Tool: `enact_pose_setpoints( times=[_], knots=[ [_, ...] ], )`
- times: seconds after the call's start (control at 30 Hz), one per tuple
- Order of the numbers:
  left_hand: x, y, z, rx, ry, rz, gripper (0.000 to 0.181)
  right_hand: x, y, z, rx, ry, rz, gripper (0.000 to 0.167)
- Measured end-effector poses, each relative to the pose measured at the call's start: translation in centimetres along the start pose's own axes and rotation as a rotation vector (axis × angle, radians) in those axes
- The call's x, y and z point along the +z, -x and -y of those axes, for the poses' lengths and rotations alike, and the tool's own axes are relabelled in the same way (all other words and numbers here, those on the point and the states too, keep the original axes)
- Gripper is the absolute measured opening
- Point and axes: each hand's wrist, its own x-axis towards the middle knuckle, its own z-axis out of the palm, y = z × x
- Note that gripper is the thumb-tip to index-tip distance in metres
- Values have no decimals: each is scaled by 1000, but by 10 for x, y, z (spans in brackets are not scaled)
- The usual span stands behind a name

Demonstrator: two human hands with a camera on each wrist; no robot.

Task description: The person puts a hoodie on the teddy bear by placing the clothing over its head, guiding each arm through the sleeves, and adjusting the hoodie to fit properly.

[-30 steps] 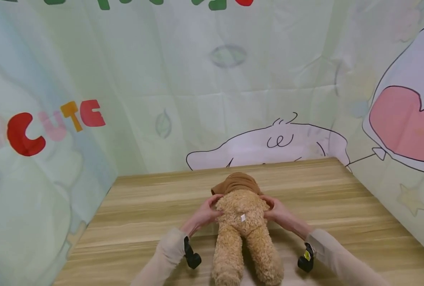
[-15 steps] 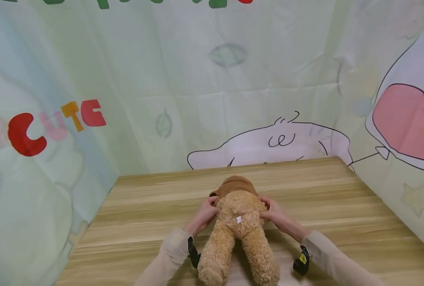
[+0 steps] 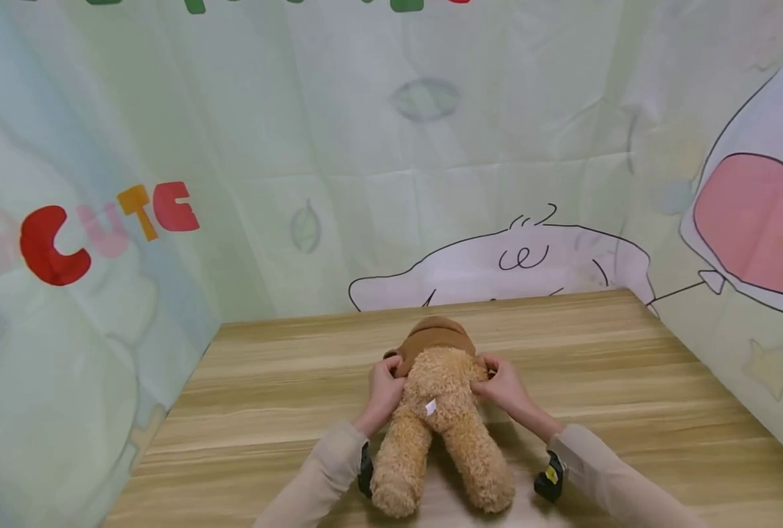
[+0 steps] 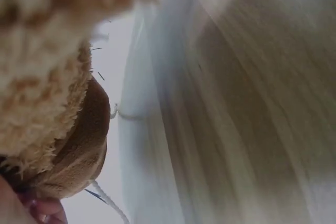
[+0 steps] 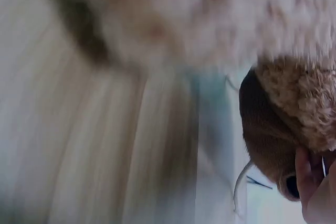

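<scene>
A light-brown plush toy (image 3: 440, 389) with a small white tag lies on the table, its legs towards the viewer. Brown cloth (image 3: 434, 339) covers its head end; it shows beside the fur in the left wrist view (image 4: 86, 140) and the right wrist view (image 5: 268, 129). My left hand (image 3: 383, 389) grips the toy's left side with thumb and fingers, at the cloth's lower edge. My right hand (image 3: 506, 389) pinches the right side near the upper body. The fingertips are partly hidden by fur and cloth.
A wood-grain table (image 3: 266, 411) lies under the toy. Behind and beside it hangs a pale green printed curtain (image 3: 299, 147). Black wrist mounts sit at both cuffs, the right one (image 3: 550, 477) with a yellow mark.
The toy's body has shifted slightly left and its legs have swung and drawn up a little. Both hands have moved with it, and the brown cloth lies flatter around the head end.
</scene>
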Motion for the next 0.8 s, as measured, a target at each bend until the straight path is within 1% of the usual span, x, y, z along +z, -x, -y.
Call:
enact_pose_setpoints(
  times=[0.1,0.13,0.17,0.23,0.33,0.4,0.47,0.5,0.57,0.6,0.63,0.67,0.7,0.77,0.8],
  knots=[
    [4,-5,13,69,-70,-14,14,4,-1,3,40,-40,-55,25],
    [6,-7,19,94,-101,-15,16,6,-3,1,43,-54,-71,28],
    [6,-7,19,111,-138,-10,17,8,-6,-4,39,-62,-86,29],
    [6,-7,18,160,-200,7,20,9,-6,-4,20,-29,-109,28],
    [4,-5,18,240,-302,47,22,8,-6,-5,-73,86,-120,28],
    [2,-5,19,279,-371,73,20,5,-8,-7,-169,225,-97,29],
    [-1,-4,20,318,-447,104,15,0,-9,-9,-286,339,-49,26],
    [-3,-4,20,346,-492,114,16,-3,-10,-10,-344,394,-20,24],
    [-6,-4,20,399,-557,133,26,-10,-10,-10,-443,492,30,19],
    [-7,-3,20,437,-584,141,31,-13,-10,-8,-472,525,52,22],
    [-8,-3,20,468,-605,146,36,-16,-10,-7,-494,553,69,29],
    [-8,-2,20,498,-616,143,39,-18,-10,-5,-505,585,82,34],
    [-9,-1,21,527,-629,137,38,-20,-9,-3,-506,612,91,40],
    [-9,1,21,555,-607,137,40,-22,-8,0,-502,656,114,50],
    [-9,1,22,567,-592,139,41,-22,-7,2,-506,675,120,49]
  ],
)
